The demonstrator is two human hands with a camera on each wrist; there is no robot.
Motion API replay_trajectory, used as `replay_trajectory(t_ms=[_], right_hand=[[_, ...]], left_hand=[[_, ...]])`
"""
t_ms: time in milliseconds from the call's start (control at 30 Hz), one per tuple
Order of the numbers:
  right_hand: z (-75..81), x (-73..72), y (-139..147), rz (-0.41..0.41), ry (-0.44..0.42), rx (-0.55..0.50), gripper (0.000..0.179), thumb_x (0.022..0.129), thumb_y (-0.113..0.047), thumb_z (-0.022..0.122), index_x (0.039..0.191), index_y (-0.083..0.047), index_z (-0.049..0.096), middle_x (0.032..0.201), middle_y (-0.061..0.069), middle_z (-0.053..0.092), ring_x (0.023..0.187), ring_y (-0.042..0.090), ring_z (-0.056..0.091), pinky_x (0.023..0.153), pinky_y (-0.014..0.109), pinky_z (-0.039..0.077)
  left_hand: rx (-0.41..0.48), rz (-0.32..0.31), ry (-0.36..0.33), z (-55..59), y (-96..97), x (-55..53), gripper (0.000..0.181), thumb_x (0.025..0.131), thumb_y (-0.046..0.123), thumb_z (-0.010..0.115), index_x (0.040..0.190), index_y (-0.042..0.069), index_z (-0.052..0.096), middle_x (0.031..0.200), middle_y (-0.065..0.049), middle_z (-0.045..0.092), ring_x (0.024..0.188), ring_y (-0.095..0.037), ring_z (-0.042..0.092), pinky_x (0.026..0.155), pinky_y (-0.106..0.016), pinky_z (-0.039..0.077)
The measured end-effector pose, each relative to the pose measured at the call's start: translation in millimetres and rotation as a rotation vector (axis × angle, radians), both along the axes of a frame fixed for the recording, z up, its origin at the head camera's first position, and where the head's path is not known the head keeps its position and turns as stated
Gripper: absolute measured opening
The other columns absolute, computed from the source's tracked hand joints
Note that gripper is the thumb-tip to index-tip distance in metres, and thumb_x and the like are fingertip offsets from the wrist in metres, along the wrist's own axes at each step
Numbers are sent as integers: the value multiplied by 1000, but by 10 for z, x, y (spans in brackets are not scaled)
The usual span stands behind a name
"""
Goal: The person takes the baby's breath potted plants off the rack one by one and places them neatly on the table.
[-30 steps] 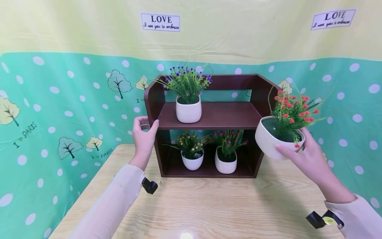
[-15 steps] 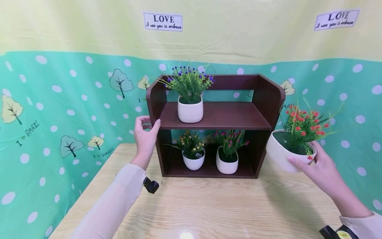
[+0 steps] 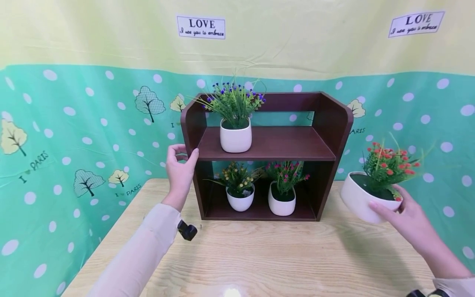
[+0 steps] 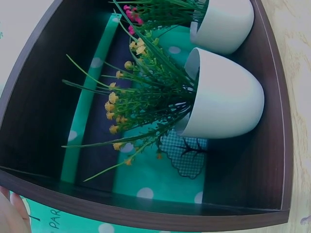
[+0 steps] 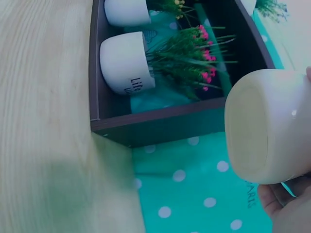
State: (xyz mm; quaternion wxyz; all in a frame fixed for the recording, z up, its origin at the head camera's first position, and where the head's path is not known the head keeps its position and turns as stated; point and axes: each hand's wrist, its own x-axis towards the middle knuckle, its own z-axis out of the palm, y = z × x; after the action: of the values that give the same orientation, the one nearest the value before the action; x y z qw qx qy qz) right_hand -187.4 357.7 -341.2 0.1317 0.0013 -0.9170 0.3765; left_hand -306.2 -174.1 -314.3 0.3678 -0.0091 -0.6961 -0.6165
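Arms (image 3: 139,249) outstretched, left hand (image 3: 179,171) grips the shelf (image 3: 293,142) by its side; right hand (image 3: 408,218) holds a tilted red-flowered pot (image 3: 361,202), now lower and farther right.

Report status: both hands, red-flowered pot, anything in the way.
Left hand grips shelf at left side. Right hand holds red-flowered pot off table, right of shelf. Nothing seen blocking pot.
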Motion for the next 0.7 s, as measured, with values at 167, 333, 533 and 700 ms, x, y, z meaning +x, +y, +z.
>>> replay_trajectory(t_ms=[167,333,533,700], right_hand=[[-71,-17,82,9,-25,4,93,99,-35,62,152,14,4,107,30,56,78,-9,45,60,19,42],[-125,-50,154,18,-86,44,95,99,-40,60,152,14,2,108,31,53,87,8,54,62,20,42],[-237,-69,248,29,-152,47,99,99,-43,59,153,12,-3,107,27,62,87,1,54,64,22,42],[-358,-99,338,41,-206,28,101,100,-45,58,152,13,-6,117,39,56,109,38,56,81,47,48]], left_hand=[[-3,0,3,5,3,12,40,91,32,75,117,10,54,109,-2,56,96,-18,50,71,-26,50],[-4,4,5,-5,-4,5,41,91,33,75,117,10,53,108,-2,56,96,-18,50,71,-26,50],[-7,9,5,-18,-6,-3,42,91,34,75,117,10,53,108,-2,56,95,-18,51,71,-26,50],[5,2,10,-4,2,-6,40,91,32,75,116,10,54,108,-2,56,95,-18,51,71,-26,50]])
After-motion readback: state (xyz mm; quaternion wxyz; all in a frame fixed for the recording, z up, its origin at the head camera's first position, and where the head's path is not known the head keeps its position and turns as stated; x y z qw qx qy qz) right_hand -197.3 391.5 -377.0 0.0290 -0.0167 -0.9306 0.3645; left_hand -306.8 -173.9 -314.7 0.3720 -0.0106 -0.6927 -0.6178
